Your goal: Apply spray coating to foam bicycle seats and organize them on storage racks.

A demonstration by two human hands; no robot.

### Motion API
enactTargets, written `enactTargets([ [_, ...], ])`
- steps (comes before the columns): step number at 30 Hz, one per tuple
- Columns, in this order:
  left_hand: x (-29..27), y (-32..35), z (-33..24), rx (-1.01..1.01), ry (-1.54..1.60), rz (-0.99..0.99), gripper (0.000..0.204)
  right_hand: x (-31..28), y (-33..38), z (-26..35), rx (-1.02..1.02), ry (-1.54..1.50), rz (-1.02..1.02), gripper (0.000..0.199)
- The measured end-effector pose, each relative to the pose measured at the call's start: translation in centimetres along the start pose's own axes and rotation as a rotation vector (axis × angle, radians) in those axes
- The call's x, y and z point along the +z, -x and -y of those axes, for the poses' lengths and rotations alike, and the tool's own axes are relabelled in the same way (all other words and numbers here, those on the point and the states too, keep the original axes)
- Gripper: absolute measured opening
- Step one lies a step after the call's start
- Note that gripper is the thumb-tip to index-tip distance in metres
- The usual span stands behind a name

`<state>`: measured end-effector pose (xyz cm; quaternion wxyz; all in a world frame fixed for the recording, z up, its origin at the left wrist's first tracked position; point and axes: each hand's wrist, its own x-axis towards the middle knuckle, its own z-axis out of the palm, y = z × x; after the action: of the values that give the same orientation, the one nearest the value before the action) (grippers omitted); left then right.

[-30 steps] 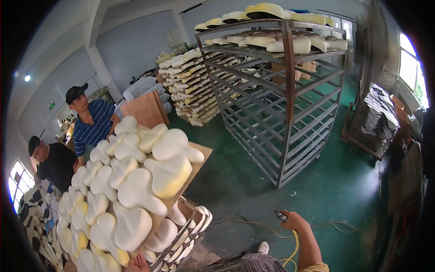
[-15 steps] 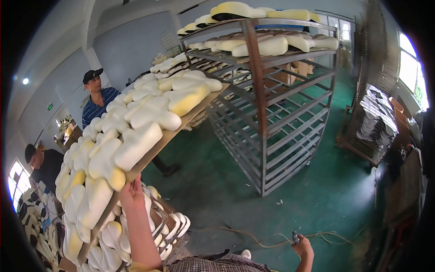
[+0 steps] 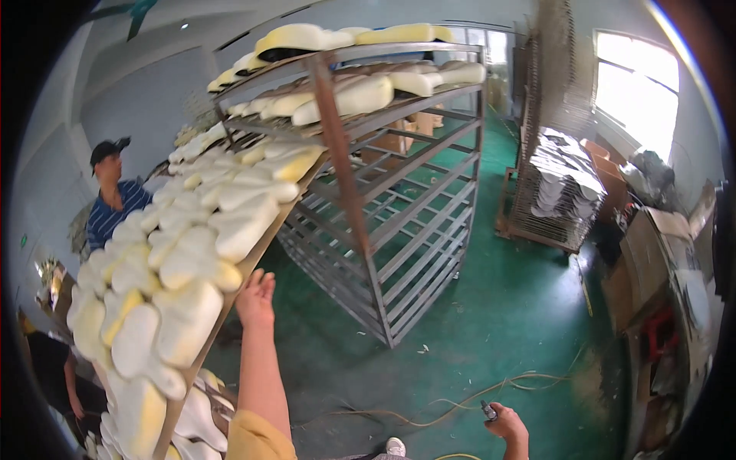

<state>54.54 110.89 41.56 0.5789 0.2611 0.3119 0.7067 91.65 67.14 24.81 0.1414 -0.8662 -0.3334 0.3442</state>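
Note:
A long thin board (image 3: 218, 322) reaches from the lower left up to the rack, covered with white moulded foam pieces (image 3: 188, 257), some tinged yellow. Close against its right edge is my left hand (image 3: 257, 300), fingers up and a little apart; it looks empty, and whether the fingertips touch the board is hard to tell. At lower right my right hand (image 3: 506, 423) is closed round a small dark tool (image 3: 488, 411) with a rounded metallic end, its kind unclear. The board's far end meets the metal rack (image 3: 356, 192) at shelf height.
More foam pieces (image 3: 345, 100) fill the rack's upper shelves; bare rails run below. A person in a striped shirt (image 3: 115, 203) stands beyond the board, another in dark clothes (image 3: 61, 376) at left. A thin hose (image 3: 429, 422) trails over the green floor. Wire racking (image 3: 548, 192) and cardboard (image 3: 644, 253) stand right.
My view has swung right, so the rack sits further left. The board's far end now lies by the rack post. My left hand has gone from under the board's edge to beside it.

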Motion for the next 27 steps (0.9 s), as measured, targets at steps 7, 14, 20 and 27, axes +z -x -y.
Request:
enactTargets([
  [7, -6.3, 8.6, -0.4, -0.255, -0.665, 0.468, 0.030, 1.5, -1.6, 11.0, -0.374, -0.208, 0.266, 0.060],
  [14, -28.6, 24.1, -5.8, -0.205, -1.273, 0.591, 0.036, 4.3, 6.8, 29.1, -0.767, -0.438, 0.539, 0.057],
  [20, -48.4, 37.3, -10.6, -0.672, -1.496, 0.333, 0.036, 6.9, 19.3, 41.6, -1.145, -0.270, 0.865, 0.054],
  [27, -67.4, 55.9, -9.6, -0.630, -1.813, 0.389, 0.025, 12.0, 28.9, 52.6, -1.243, -0.304, 0.739, 0.053],
])
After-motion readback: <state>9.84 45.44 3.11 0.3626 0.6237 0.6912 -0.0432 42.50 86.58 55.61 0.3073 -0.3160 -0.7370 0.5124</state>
